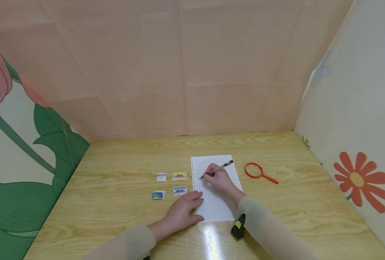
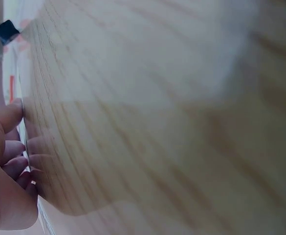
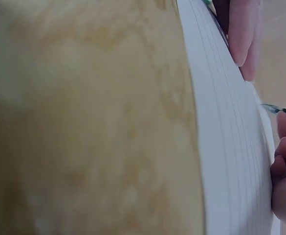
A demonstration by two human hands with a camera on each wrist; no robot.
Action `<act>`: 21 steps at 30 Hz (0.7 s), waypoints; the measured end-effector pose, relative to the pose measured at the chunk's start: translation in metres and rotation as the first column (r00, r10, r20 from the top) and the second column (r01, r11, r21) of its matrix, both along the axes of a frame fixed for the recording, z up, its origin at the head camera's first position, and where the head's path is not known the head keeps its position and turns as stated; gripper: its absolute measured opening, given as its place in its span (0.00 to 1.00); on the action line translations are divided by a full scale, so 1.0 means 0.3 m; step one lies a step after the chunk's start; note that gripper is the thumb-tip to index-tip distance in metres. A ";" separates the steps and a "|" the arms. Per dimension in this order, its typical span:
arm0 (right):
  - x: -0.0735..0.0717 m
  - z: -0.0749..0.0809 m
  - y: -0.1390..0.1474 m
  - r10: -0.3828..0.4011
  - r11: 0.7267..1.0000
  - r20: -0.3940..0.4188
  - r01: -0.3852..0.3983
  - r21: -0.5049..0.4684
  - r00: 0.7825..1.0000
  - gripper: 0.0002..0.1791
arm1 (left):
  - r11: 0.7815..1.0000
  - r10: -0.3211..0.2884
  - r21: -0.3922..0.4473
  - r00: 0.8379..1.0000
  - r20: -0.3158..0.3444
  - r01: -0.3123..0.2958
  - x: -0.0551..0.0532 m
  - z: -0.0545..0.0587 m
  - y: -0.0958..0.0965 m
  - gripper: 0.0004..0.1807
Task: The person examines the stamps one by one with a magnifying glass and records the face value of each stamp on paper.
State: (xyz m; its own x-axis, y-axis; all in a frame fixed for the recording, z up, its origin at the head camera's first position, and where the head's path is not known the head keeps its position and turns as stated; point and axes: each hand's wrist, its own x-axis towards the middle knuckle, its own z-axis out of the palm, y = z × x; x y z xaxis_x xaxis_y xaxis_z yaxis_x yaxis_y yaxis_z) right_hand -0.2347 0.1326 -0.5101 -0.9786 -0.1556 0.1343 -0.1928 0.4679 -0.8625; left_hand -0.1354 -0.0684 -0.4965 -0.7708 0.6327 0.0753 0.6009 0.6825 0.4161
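A lined sheet of paper (image 1: 216,207) with punched holes down its left side lies on the wooden table. My right hand (image 1: 221,180) pinches a pen (image 1: 224,165), its tip at the paper's upper left part. In the right wrist view the pen tip (image 3: 270,107) shows just beyond the curled fingers. My left hand (image 1: 184,208) rests at the paper's lower left edge, fingers spread and fairly straight, fingertips on the sheet. The left wrist view shows this hand (image 2: 6,171) low against the tabletop.
Left of the paper lie small picture cards: a pale one (image 1: 161,177), a yellow one (image 1: 179,176), a green-blue one (image 1: 158,195) and a blue one (image 1: 180,190). A red magnifying glass (image 1: 270,178) lies to the right. Walls (image 1: 186,72) enclose the table's back and sides.
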 end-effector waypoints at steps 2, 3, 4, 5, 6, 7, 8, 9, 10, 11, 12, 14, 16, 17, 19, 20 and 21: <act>-0.002 -0.001 0.001 -0.027 1.000 0.001 0.027 -0.016 1.000 0.06 | 1.000 0.001 -0.003 1.000 0.001 -0.001 0.000 -0.001 0.001 0.33; -0.004 -0.002 0.002 -0.042 0.999 0.001 0.042 -0.025 0.999 0.06 | 1.000 0.001 -0.006 1.000 0.001 -0.001 0.000 -0.002 0.001 0.33; -0.006 -0.004 0.003 -0.057 0.998 -0.002 0.057 -0.035 0.998 0.05 | 1.000 0.002 -0.007 1.000 0.001 -0.002 0.001 -0.002 0.002 0.33; -0.008 -0.005 0.003 -0.071 0.997 -0.003 0.071 -0.041 0.997 0.05 | 1.000 0.003 -0.009 1.000 0.003 -0.003 0.001 -0.002 0.002 0.33; -0.011 -0.006 0.002 -0.081 0.996 -0.009 0.081 -0.045 0.997 0.05 | 1.000 0.005 -0.010 1.000 0.004 -0.005 0.002 -0.002 0.003 0.33; -0.014 -0.006 0.001 -0.089 0.995 -0.013 0.088 -0.048 0.996 0.05 | 1.000 0.006 -0.010 1.000 0.004 -0.006 0.002 -0.003 0.003 0.33; -0.016 -0.008 0.001 -0.095 0.994 -0.017 0.094 -0.051 0.995 0.05 | 1.000 0.006 -0.010 1.000 0.003 -0.006 0.002 -0.003 0.004 0.33; -0.019 -0.009 0.000 -0.101 0.994 -0.022 0.100 -0.049 0.995 0.05 | 1.000 0.006 -0.008 1.000 0.002 -0.006 0.002 -0.003 0.004 0.33; -0.020 -0.010 -0.001 -0.103 0.994 -0.029 0.101 -0.046 0.994 0.06 | 1.000 0.005 -0.006 1.000 0.001 -0.005 0.002 -0.003 0.004 0.34; -0.022 -0.010 -0.002 -0.101 0.994 -0.036 0.099 -0.041 0.994 0.06 | 1.000 0.005 -0.008 1.000 -0.002 -0.005 0.003 -0.003 0.003 0.34; -0.024 -0.012 -0.004 -0.097 0.995 -0.046 0.096 -0.035 0.994 0.06 | 1.000 0.004 -0.008 1.000 -0.005 -0.005 0.003 -0.003 0.003 0.34; -0.025 -0.011 -0.007 -0.090 0.996 -0.061 0.089 -0.019 0.994 0.06 | 1.000 0.005 -0.009 1.000 -0.011 -0.005 0.003 -0.004 0.001 0.34; -0.024 -0.010 -0.009 -0.085 0.996 -0.072 0.085 -0.003 0.994 0.06 | 1.000 0.004 -0.009 1.000 -0.017 -0.004 0.003 -0.003 0.000 0.34; -0.023 -0.009 -0.010 -0.086 0.996 -0.074 0.087 0.002 0.994 0.06 | 1.000 0.004 -0.011 1.000 -0.018 -0.004 0.003 -0.004 0.000 0.34; -0.018 -0.004 -0.009 -0.096 0.995 -0.072 0.097 0.007 0.993 0.06 | 1.000 0.002 -0.009 1.000 -0.020 -0.002 0.003 -0.003 -0.001 0.34; -0.015 -0.003 -0.008 -0.101 0.995 -0.068 0.101 0.007 0.993 0.06 | 1.000 0.001 -0.009 1.000 -0.019 -0.001 0.004 -0.002 -0.001 0.34; -0.012 -0.001 -0.005 -0.105 0.994 -0.064 0.106 0.009 0.992 0.07 | 1.000 -0.001 -0.009 1.000 -0.018 0.000 0.004 -0.002 -0.001 0.34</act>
